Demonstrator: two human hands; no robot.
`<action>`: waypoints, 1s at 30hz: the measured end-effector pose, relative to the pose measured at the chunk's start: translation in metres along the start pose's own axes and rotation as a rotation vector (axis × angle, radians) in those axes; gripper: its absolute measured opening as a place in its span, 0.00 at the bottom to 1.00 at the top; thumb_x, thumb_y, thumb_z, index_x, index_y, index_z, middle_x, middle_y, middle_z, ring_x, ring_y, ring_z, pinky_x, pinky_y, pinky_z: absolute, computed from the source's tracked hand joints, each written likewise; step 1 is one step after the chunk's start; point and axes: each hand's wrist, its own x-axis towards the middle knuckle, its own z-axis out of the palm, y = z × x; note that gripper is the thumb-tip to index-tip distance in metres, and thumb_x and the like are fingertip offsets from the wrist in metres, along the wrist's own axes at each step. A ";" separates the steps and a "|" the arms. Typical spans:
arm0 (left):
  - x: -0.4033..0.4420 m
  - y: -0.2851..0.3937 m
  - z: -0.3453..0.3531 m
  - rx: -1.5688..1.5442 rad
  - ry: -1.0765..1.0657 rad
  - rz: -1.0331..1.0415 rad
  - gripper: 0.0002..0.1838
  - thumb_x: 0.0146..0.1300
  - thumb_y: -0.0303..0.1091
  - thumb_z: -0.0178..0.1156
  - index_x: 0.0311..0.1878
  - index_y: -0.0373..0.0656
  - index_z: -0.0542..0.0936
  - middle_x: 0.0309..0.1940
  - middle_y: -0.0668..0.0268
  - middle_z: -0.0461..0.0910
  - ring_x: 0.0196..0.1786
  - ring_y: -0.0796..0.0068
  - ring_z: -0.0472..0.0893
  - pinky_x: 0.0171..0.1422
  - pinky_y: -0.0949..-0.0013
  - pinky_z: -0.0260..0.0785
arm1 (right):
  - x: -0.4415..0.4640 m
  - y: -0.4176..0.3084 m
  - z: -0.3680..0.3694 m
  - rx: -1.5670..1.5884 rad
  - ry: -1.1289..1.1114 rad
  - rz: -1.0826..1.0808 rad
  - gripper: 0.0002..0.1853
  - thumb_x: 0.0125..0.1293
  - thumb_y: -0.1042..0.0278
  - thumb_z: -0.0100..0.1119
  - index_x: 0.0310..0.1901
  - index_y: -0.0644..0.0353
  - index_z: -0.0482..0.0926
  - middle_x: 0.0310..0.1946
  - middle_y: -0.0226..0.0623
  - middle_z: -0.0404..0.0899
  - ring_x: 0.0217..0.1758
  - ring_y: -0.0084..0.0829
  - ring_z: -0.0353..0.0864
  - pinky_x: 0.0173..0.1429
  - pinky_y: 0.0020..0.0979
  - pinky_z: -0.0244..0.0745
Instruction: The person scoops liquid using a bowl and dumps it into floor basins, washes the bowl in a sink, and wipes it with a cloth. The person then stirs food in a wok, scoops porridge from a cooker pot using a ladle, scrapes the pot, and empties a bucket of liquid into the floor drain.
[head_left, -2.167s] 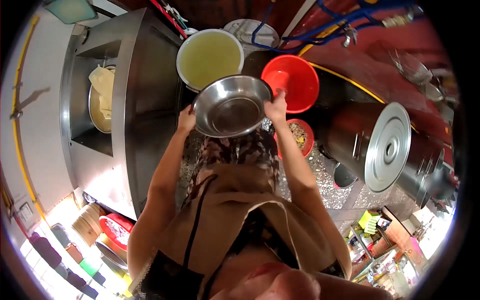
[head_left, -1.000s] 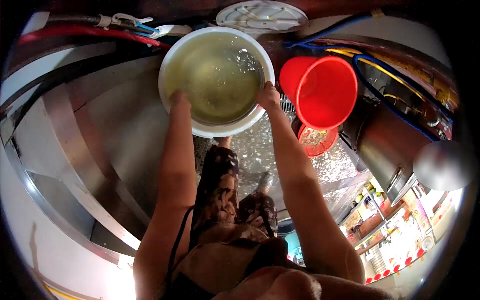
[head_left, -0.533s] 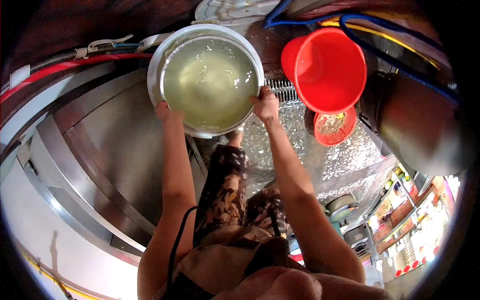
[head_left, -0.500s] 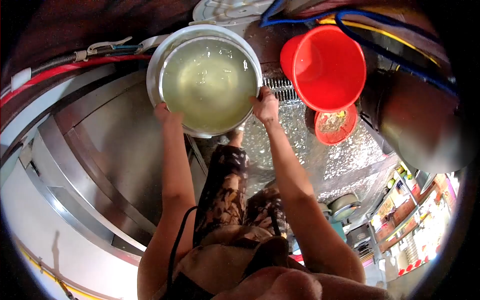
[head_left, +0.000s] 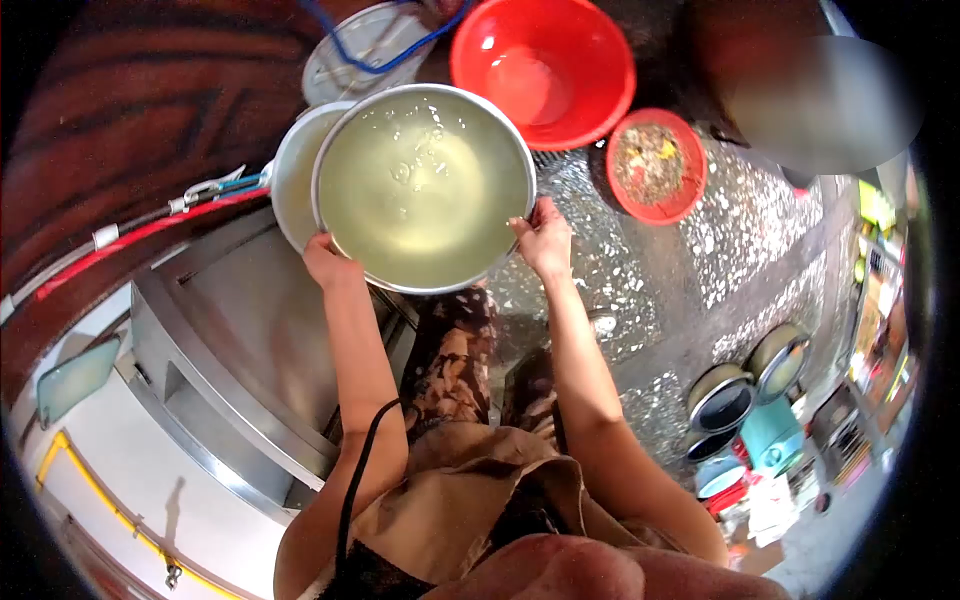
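A round metal basin [head_left: 420, 289] is full nearly to the rim with cloudy, pale greenish liquid [head_left: 425, 190]. My left hand [head_left: 333, 262] grips its rim at the lower left, and my right hand [head_left: 545, 240] grips the rim at the right. The basin looks about level, its liquid rippled. Partly hidden behind and to the left of it stands a larger pale bucket [head_left: 290, 190]. The fingers under the rim are out of sight on both hands.
A red tub [head_left: 625, 80] stands ahead, with a smaller red container [head_left: 697, 185] of food scraps beside it. A steel cabinet [head_left: 240, 290] is on my left. Pots [head_left: 722, 402] stand at the right on wet floor [head_left: 650, 300]. A blue hose [head_left: 375, 68] crosses a pale lid [head_left: 325, 75].
The basin has come up out of the larger bucket and shifted right of it, both hands still on the rim. The view has turned, so the red containers appear higher.
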 end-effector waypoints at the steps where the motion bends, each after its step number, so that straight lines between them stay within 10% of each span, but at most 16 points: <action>1: -0.023 -0.013 0.012 0.031 -0.030 -0.002 0.08 0.48 0.27 0.44 0.29 0.35 0.71 0.40 0.57 0.73 0.42 0.63 0.73 0.50 0.60 0.68 | -0.007 0.014 -0.021 0.026 0.032 0.008 0.11 0.50 0.73 0.63 0.36 0.62 0.74 0.24 0.42 0.78 0.28 0.37 0.78 0.38 0.34 0.72; 15: -0.353 -0.336 0.077 0.577 -0.683 -0.433 0.27 0.43 0.30 0.45 0.51 0.35 0.69 0.51 0.54 0.71 0.56 0.55 0.70 0.60 0.49 0.63 | -0.210 0.296 -0.370 0.389 0.755 0.150 0.17 0.48 0.66 0.58 0.41 0.61 0.71 0.31 0.50 0.77 0.38 0.50 0.78 0.42 0.43 0.71; 30: -0.737 -0.826 -0.046 1.309 -1.126 -0.560 0.19 0.40 0.27 0.46 0.38 0.28 0.73 0.36 0.54 0.75 0.39 0.57 0.76 0.46 0.57 0.72 | -0.431 0.647 -0.565 0.796 1.301 0.874 0.12 0.46 0.65 0.62 0.30 0.63 0.74 0.22 0.40 0.76 0.24 0.34 0.78 0.33 0.33 0.74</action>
